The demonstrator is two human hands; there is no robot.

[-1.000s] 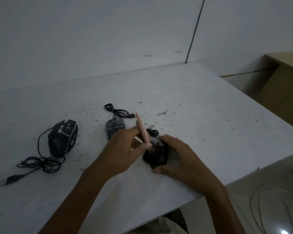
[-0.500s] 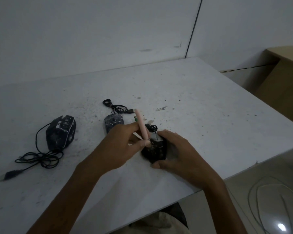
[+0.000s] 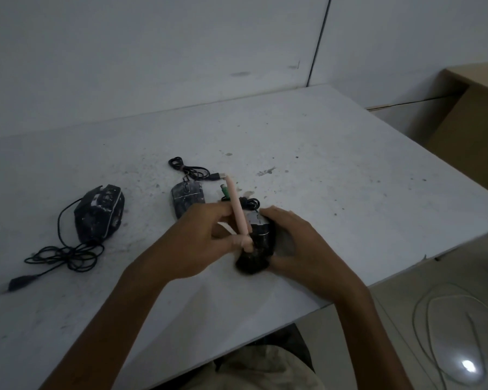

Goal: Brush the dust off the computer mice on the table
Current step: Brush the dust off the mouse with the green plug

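The right hand (image 3: 302, 246) cups a black mouse (image 3: 258, 243) on the pale surface (image 3: 350, 192). Its fingers (image 3: 276, 213) curl over the far end and right flank of the mouse, and the thumb closes on the near end, so the mouse sits gripped inside the curve of that hand. The left hand (image 3: 197, 243) grips a pink brush (image 3: 237, 215): its fingers (image 3: 209, 212) are closed round the lower part of the handle. The working end of the brush comes down just past the left fingertips and touches the top of the held mouse. In the dim light the bristles cannot be made out. The handle tilts up and away from the person.

Just beyond the left knuckles lies a second mouse (image 3: 186, 198), flat on the surface, with its coiled cable (image 3: 189, 170) farther off. A green plug (image 3: 224, 191) lies beside the brush handle, between the two sets of fingers and a little beyond them. A third mouse (image 3: 99, 213), larger and angular, lies well to the left of the left hand, with its cord (image 3: 65, 254) bunched at its near end.

Far to the right of the right hand, off the surface, stands what may be a brown box (image 3: 476, 122); its inside is not visible.
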